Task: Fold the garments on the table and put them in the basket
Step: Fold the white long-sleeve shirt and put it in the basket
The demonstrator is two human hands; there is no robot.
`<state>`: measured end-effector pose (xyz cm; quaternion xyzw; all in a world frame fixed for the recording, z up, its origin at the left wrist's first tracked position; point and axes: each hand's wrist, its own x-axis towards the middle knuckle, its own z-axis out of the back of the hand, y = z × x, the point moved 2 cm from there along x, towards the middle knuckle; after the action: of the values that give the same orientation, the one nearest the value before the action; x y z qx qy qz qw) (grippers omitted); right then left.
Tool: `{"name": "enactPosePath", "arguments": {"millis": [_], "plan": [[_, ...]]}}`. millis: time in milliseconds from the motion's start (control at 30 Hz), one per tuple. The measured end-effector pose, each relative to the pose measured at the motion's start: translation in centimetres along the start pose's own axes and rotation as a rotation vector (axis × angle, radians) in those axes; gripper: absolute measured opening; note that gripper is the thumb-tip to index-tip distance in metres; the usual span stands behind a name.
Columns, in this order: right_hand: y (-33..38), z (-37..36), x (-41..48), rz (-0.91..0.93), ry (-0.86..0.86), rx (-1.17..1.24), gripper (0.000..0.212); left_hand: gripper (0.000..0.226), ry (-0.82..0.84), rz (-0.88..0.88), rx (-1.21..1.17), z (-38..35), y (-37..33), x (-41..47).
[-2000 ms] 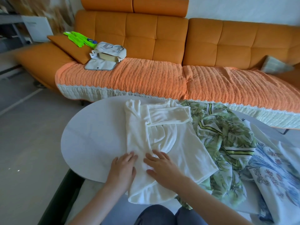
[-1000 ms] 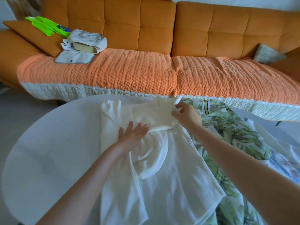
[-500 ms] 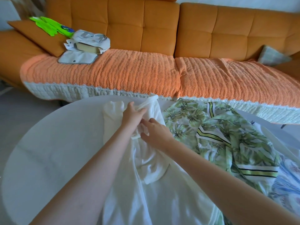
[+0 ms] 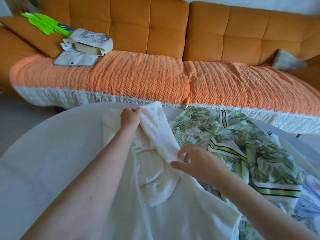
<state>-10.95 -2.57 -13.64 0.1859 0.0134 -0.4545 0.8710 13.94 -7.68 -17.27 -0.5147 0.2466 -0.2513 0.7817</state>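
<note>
Orange sofa [image 4: 225, 32] fills the background, its seat covered by a ribbed orange throw [image 4: 129, 75] with a white edge. On the throw at the left, a pale cloth pouch [image 4: 91, 40] lies open with a tan block showing inside; I cannot tell what the block is. A flat grey pad [image 4: 76, 60] sits just in front of it. Bright green gloves [image 4: 45, 23] rest on a brown cushion [image 4: 26, 35] beside it.

Closer to me is the round white table [image 4: 52, 153], where the white garment [image 4: 173, 205] lies. Its long axis runs from my near edge away toward the sofa, and its far end nearly reaches the table's far rim. A rumpled fold sits in its middle.

My left hand [image 4: 130, 116] is at that far end, fingers curled tight around a bunch of the white cloth. My right hand [image 4: 197, 161] is nearer to me, pinching the cloth's edge between thumb and curled fingers. The strip stretched between my two hands slants from far left to near right.

Touching the white garment on its right is a crumpled leaf-print garment [image 4: 233, 135] with yellow-green stripes. A blue-patterned garment [image 4: 310, 196] lies beyond it at the right edge of view.
</note>
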Motion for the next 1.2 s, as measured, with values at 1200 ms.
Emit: {"name": "enactPosePath", "arguments": {"millis": [1200], "plan": [[0.4,-3.5,-5.7,0.184,0.139,0.508,0.040,0.029,-0.169,-0.513,0.231,-2.2,-3.6,-0.4]]}}
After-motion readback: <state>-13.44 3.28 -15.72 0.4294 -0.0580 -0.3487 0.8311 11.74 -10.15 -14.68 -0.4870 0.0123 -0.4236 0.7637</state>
